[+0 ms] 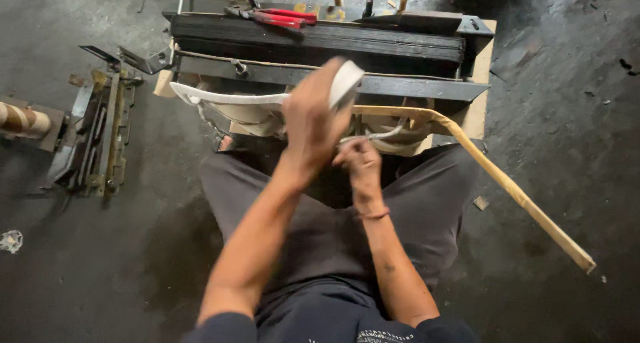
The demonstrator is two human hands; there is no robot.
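the left hand [310, 120] is raised in front of a low dark metal frame [320, 46], its fingers clamped on a roll of white tape [347, 83]. the roll is a flat ring seen nearly edge-on, tilted up toward the right, its face pale and smooth. a white strip [227, 98] runs leftward from under that hand, its long axis close to level, ending in a pointed tip near the frame's left end.

the right hand [360, 160] sits lower, just beside the left wrist, fingers together, pinching a thin white strand [383, 135]; the grip itself is partly hidden, so this looks like a pinch rather than a full grasp. a red band circles that wrist.

a long tan wrapped stick [507, 190] starts near the hands, bends, and slopes down to the right over the dark floor [100, 263], its far end well apart from the frame. red-handled pliers [280, 16] lie on top of the frame. a second metal fixture [100, 136] rests on the floor to the left.
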